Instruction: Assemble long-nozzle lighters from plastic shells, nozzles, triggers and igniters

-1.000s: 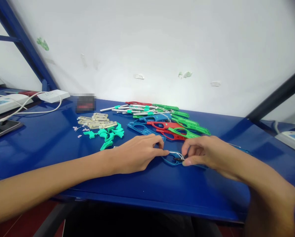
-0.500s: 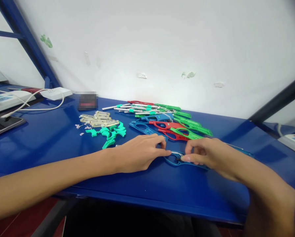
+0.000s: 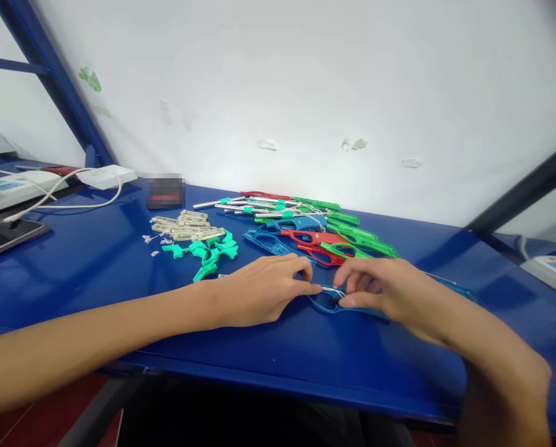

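On my remote feed: blue casing [image 3: 330,310] at 5 o'clock. Left hand [image 3: 271,288] nearly closed, holding its end; right hand [image 3: 375,285] half-curled, thumb at black piece [image 3: 336,302], can't tell if pinched. Probably wire-fitting; next calls for gently tucking white wires [image 3: 334,290].

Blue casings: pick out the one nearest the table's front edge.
The blue casing whose looped part shows between the left hand and the right hand; the other blue casings lie farther back.
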Demonstrator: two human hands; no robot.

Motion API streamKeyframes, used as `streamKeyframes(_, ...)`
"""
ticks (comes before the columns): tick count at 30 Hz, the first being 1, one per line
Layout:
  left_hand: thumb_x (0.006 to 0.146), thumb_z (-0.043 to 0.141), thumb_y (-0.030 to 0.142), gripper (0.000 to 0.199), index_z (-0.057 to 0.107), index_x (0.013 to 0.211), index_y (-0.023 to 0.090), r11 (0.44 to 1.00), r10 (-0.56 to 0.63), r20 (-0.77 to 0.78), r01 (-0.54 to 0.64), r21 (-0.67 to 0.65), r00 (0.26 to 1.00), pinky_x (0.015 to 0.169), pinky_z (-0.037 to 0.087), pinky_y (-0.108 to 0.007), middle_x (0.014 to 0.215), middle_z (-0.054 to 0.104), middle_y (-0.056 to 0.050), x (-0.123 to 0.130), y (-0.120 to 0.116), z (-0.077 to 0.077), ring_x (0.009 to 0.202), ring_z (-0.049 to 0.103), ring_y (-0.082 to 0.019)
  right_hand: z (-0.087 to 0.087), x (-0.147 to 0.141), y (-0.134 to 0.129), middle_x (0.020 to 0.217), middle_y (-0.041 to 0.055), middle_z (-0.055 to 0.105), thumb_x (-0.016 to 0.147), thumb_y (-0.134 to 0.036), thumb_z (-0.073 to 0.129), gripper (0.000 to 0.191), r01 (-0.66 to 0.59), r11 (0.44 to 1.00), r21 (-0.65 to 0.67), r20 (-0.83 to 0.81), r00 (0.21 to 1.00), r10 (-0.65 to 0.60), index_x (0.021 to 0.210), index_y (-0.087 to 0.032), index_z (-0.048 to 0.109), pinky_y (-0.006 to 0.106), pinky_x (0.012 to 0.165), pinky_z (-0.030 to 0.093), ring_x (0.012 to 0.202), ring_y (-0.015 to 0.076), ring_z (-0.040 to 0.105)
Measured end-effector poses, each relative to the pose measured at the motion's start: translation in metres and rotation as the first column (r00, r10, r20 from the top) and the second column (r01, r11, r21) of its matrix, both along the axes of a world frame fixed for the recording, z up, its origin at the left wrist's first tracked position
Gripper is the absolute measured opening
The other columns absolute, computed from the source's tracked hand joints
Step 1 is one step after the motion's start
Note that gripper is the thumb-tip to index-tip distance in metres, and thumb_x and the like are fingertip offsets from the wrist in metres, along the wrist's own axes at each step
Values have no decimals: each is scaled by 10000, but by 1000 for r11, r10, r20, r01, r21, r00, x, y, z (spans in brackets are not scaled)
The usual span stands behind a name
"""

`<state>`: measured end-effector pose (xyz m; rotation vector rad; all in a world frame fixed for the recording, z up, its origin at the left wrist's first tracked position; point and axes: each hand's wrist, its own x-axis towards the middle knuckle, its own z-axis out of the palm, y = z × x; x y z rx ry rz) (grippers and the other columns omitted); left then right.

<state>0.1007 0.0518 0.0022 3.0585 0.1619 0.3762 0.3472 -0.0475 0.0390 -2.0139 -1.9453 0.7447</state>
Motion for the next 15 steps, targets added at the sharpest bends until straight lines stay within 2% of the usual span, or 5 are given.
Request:
streamKeyframes(4,968,554,-1,522,683,1424,214,1000,-6,-14,6,17,1000,934,570,-347,1312,672,-103,-1,0,1,1122,688,-239,2,-1,-1,936,3,814,852,-354,759,116,-65,998,22,-24,998,65,953,-297,772,274,779,539,868,201,743)
streamKeyframes(10,944,568,-13,468,729,1333,191,998,-36,50,33,58,998,885,581,-331,1251,713,-93,-3,1,1,1064,711,-226,2,0,0,876,10,819,853,-355,739,93,-86,996,18,-40,995,87,889,-278,777,268,684,546,814,209,755)
streamKeyframes(15,942,577,-13,443,738,1305,182,997,-46,75,41,61,996,848,581,-321,1224,722,-95,-2,1,1,1042,710,-226,3,-2,-1,872,12,815,860,-291,712,89,-115,992,55,-61,991,118,934,-272,759,271,712,572,793,200,749)
